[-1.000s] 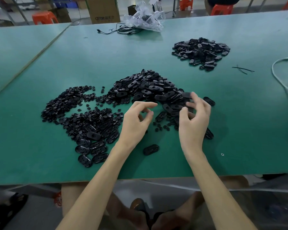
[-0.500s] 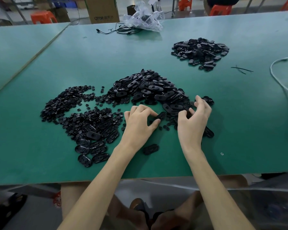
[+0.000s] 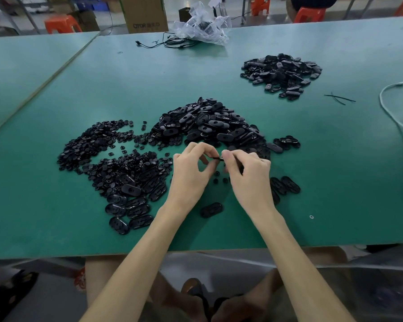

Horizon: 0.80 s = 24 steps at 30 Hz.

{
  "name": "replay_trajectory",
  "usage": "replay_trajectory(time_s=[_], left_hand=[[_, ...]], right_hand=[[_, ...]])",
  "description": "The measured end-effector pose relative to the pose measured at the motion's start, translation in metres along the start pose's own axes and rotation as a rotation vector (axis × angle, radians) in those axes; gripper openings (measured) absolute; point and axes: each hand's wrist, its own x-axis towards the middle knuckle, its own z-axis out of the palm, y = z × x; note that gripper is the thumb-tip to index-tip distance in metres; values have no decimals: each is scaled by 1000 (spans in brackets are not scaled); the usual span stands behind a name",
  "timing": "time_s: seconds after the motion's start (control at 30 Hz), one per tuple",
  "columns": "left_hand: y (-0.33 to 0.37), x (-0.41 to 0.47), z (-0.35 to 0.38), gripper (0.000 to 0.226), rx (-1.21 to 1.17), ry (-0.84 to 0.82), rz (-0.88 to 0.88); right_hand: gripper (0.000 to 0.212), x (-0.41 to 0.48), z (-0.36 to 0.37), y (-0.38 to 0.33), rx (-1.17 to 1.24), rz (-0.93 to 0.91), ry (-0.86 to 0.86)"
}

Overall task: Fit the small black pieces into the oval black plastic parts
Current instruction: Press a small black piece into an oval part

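Left hand (image 3: 191, 169) and right hand (image 3: 248, 169) both pinch a black part (image 3: 217, 158) between them, just above the tabletop (image 3: 347, 170) — close together, probably to press it home.

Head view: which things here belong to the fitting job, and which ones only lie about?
Job: left hand, right hand, the black piece pinched between them, heap of oval parts, heap of small pieces, far pile of oval parts.
Lying about: plastic bag, black cable, white cord, cardboard box.
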Motion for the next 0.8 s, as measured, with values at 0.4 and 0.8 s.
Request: replay_trajectory(time_s=[0.4,0.8], left_hand=[[-2,1,1,28,168,130,-170],[-10,-1,7,32,530,64,-286]], right_hand=[[15,-1,0,0,117,25,35],[26,-4,9,6,-186,-156,-136]])
